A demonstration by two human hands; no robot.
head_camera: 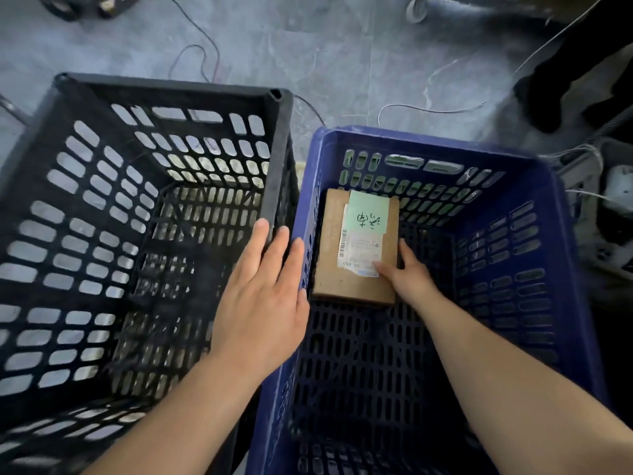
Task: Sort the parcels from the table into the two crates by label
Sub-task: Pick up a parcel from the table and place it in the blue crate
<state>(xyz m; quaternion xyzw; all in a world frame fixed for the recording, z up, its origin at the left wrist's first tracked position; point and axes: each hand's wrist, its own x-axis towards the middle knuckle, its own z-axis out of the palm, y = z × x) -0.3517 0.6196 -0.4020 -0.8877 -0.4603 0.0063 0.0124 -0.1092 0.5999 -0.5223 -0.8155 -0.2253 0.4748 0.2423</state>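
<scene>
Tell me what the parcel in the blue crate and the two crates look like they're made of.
The parcel looks like plain brown cardboard, matte, with paper labels stuck on top. The blue crate and black crate appear to be moulded plastic: slotted lattice walls, thick rims and a dull sheen, the blue one scuffed at its edges.

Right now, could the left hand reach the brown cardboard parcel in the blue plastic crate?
Probably yes. The left hand rests open on the adjoining crate rims, right beside the brown cardboard parcel on the blue plastic crate floor. Nothing covers the parcel; only the right hand holds its near right edge.
</scene>
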